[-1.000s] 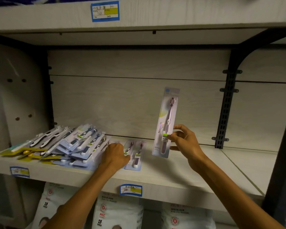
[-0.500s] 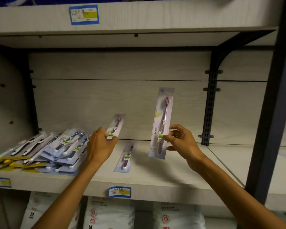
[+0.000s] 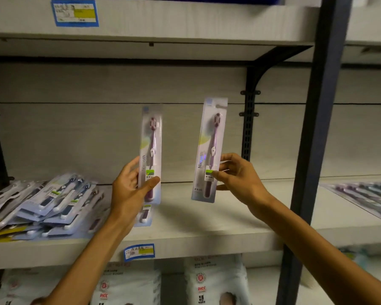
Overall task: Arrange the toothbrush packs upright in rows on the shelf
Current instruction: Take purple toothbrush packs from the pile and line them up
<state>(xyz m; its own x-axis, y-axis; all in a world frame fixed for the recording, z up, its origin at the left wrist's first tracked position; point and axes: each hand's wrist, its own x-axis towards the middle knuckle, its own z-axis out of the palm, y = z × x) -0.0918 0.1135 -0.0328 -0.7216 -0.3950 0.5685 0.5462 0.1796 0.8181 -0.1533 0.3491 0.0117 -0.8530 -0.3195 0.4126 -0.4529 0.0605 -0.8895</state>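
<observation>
My left hand [image 3: 132, 190] grips a purple toothbrush pack [image 3: 151, 150] by its lower part, thumb across the front, holding it upright at the centre of the frame above the shelf [image 3: 207, 234]. My right hand [image 3: 238, 179] pinches a second purple pack [image 3: 209, 150] near its green label, holding it upright with a slight tilt just right of centre; the two packs are apart. Beneath my left hand another pack [image 3: 144, 214] lies flat on the shelf board. At the lower left of the frame a loose pile of packs [image 3: 42, 201] lies flat and overlapping. At the far right more packs [image 3: 365, 197] lie flat on the neighbouring shelf, beyond the dark upright post [image 3: 312, 128]. Behind everything stands the pale back panel [image 3: 75, 139].
</observation>
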